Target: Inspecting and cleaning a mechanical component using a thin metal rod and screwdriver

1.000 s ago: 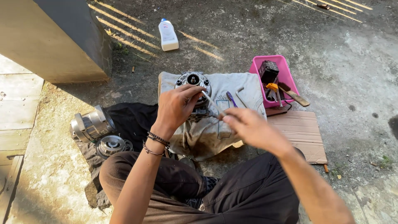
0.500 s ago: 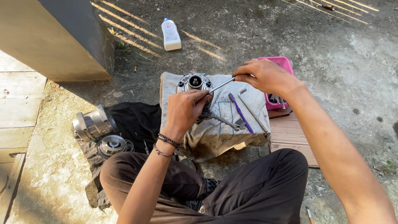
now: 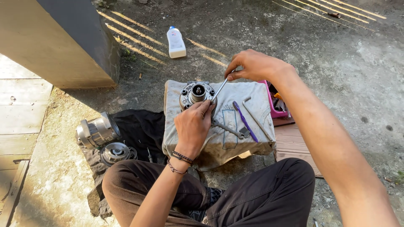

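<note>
Sunlit concrete ground (image 3: 336, 54) (grey pillar (image 3: 71, 38))

Pink tray (image 3: 275, 110) mostly behind the right forearm, tools inside indistinct, round metal part (image 3: 194, 93) half covered (near side) by left hand (image 3: 192, 126)

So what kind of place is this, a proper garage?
Probably not: it looks like an outdoor yard used for repairs. The person sits on bare concrete ground, metal machine parts lie on a dark cloth, and tools fill a pink tray.

A round metal housing (image 3: 197, 94) sits on cloth, a slim wrench (image 3: 219, 89) angled against it.
</note>
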